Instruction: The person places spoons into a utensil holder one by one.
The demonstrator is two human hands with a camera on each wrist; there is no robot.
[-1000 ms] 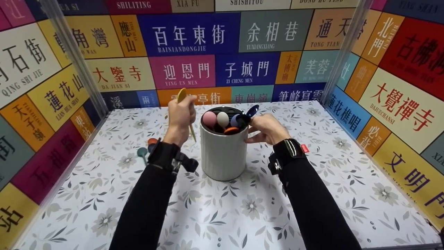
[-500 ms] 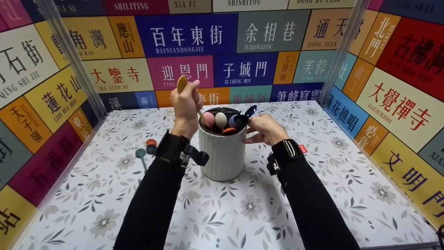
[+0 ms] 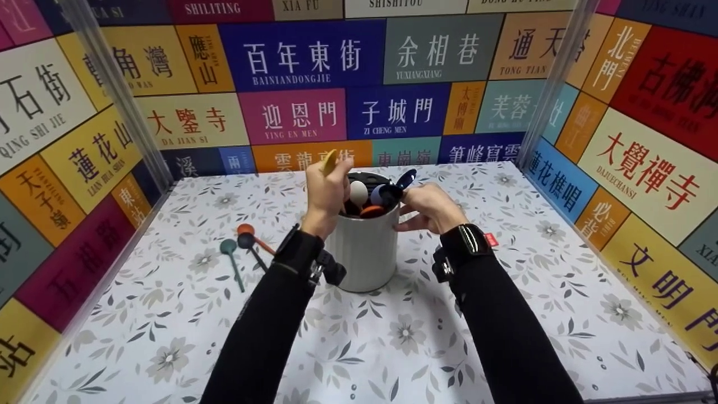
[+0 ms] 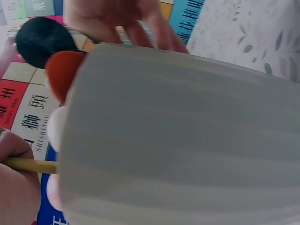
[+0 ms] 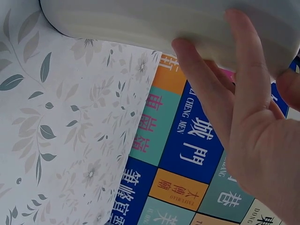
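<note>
My left hand [image 3: 327, 193] grips a yellow spoon [image 3: 330, 161] upright at the left rim of a ribbed white canister [image 3: 367, 258]. In the left wrist view the spoon's thin handle [image 4: 35, 165] runs down to the canister's mouth; its lower end is hidden. Several utensil heads crowd that mouth, among them a white one [image 3: 359, 192], an orange one [image 3: 372, 212] and a shiny dark blue spoon [image 3: 406, 179]. On the canister's right side my right hand [image 3: 435, 207] rests with extended fingers [image 5: 248, 51] touching the wall, its thumb near the rim.
Left of the canister, a green spoon [image 3: 228, 247], an orange spoon [image 3: 245, 229] and a dark spoon [image 3: 245, 241] lie on the floral tabletop [image 3: 359, 348]. Panels with coloured signs [image 3: 297, 115] enclose the back and both sides.
My left hand has carried the yellow spoon rightward to the canister, then lowered it at the mouth, and now covers the pink head. The right hand stays put.
</note>
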